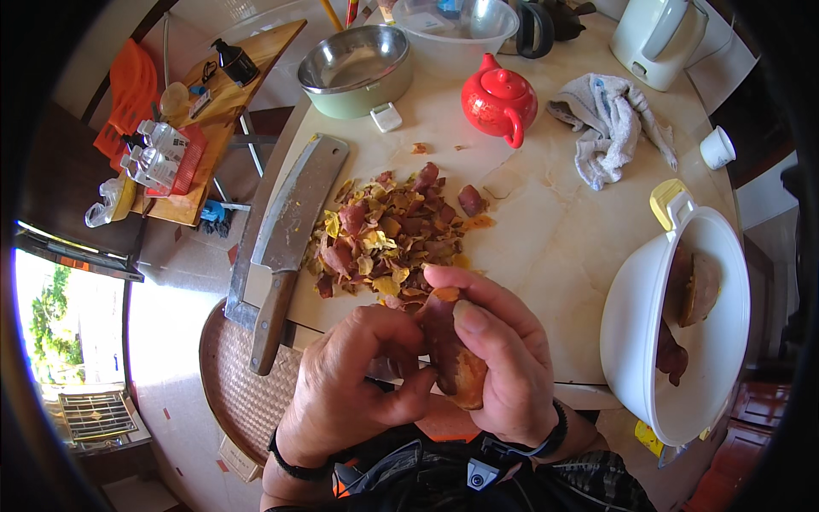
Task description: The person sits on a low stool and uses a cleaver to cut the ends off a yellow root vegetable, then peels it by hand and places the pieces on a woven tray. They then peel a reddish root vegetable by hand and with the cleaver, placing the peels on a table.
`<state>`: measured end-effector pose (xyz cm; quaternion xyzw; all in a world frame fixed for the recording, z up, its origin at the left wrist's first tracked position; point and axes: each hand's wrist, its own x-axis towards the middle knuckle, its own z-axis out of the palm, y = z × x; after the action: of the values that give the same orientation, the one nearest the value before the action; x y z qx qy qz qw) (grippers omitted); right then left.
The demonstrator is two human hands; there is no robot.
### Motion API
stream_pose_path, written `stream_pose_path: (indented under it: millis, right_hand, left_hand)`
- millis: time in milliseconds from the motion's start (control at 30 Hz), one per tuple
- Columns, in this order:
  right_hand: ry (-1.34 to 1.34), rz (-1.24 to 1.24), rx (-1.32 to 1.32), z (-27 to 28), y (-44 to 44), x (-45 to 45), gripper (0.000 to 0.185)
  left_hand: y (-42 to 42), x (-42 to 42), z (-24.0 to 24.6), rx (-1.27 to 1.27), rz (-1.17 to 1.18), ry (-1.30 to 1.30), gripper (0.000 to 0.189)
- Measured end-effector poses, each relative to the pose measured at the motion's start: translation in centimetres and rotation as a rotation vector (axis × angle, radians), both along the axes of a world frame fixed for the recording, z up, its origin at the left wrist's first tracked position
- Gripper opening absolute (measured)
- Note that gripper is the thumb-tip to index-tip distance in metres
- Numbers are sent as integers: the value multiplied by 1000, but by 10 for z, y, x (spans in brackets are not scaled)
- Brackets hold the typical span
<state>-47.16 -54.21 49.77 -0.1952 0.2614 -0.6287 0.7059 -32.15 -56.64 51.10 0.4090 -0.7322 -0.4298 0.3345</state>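
Note:
A partly peeled sweet potato (445, 345) is in my right hand (512, 358), held between thumb and fingers above the table's near edge. Orange flesh shows at both its ends, while reddish skin covers its middle. My left hand (365, 377) has its thumb and bent fingers against the sweet potato's left side, at the skin. Just beyond my hands lies a heap of peelings (390, 230), reddish and yellow. To its left rests a cleaver (294, 211) with a wooden handle, pointing towards me. One small reddish piece (471, 200) lies right of the heap.
On the right, a white plastic basin (630, 333) holds several sweet potatoes. Farther back stand a red teapot (499, 99), a crumpled towel (608, 128), a green-sided metal pot (358, 77), a clear bowl (454, 38) and a white kettle (659, 41). A woven tray (243, 390) sits lower left.

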Motion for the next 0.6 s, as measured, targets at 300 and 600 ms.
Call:
stream_pose_path:
  millis: [300,600]
  right_hand:
    - [68,-56,18,2,0,2,37]
    - [-80,-65,-90,-3,1,1,31]
  left_hand:
    - [5,-2,2,7,-37,-6,51]
    - [11,-8,8,-161,30,-154,41]
